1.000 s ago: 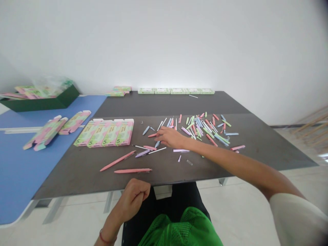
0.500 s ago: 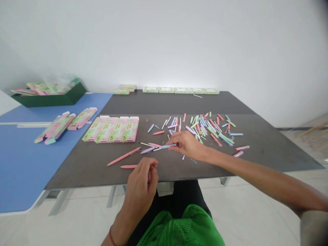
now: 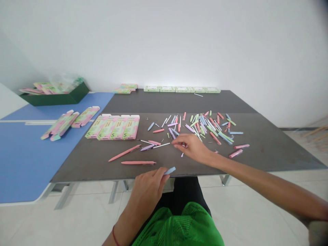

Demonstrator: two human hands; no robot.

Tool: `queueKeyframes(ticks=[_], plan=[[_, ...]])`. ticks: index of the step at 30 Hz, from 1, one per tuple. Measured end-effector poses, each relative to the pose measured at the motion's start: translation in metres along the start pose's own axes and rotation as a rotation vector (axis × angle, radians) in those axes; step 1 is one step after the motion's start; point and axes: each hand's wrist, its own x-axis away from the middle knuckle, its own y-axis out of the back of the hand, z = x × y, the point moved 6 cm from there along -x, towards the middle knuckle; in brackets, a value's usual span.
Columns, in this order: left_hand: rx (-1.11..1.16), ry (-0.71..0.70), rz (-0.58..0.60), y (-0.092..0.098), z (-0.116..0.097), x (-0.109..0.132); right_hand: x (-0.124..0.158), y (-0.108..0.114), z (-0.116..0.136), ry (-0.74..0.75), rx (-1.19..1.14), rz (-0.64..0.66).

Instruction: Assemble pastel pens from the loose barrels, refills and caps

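My left hand (image 3: 148,186), near the table's front edge, pinches a light blue pen barrel (image 3: 169,170) between thumb and fingers; its tip sticks out to the right. My right hand (image 3: 191,147) is low over the table with fingers curled together, beside the end of a white pen refill (image 3: 162,145). Whether anything sits in those fingers is hidden. To the left lie a purple pen part (image 3: 147,147) and a short pink barrel (image 3: 154,142). Two pink pens lie whole: one slanted pen (image 3: 124,152) and one level pen (image 3: 138,163).
Loose coloured pen parts (image 3: 210,128) are scattered at the right. Several printed cartons (image 3: 131,127) lie flat at the left, more flattened cartons (image 3: 60,124) on the blue table (image 3: 20,153). A green box (image 3: 55,99) and a row of packs (image 3: 182,89) are behind.
The light blue barrel has passed from my right hand to my left. The white refill now lies uncovered on the table. My left hand has moved slightly right.
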Motion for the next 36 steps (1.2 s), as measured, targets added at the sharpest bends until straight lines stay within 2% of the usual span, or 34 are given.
queueKeyframes(ticks=[2,5,8,11,16,25,30,33,36], plan=[[0.003,0.025,0.047,0.0,-0.002,0.003,-0.016,-0.011,-0.007,0.083,0.191,0.033],[0.004,0.037,0.087,0.001,-0.007,0.008,-0.033,-0.036,-0.014,0.119,0.372,0.138],[0.003,0.037,0.098,0.003,-0.009,0.012,-0.039,-0.053,-0.017,0.104,0.464,0.207],[0.004,0.033,0.076,0.004,-0.005,0.017,-0.039,-0.056,-0.02,0.096,0.48,0.218],[-0.012,0.022,-0.003,0.006,0.002,0.019,-0.033,-0.049,-0.029,0.103,0.492,0.231],[0.044,0.01,0.004,0.007,0.001,0.02,-0.023,-0.034,-0.027,0.122,0.5,0.198],[0.021,0.076,-0.133,0.015,0.016,0.023,-0.013,-0.02,-0.02,0.144,0.383,0.133],[0.135,0.109,-0.23,0.026,0.028,0.019,0.0,-0.006,-0.008,0.18,0.273,0.083],[0.254,0.104,-0.278,0.034,0.036,0.014,0.013,0.009,0.004,0.147,0.203,0.044]])
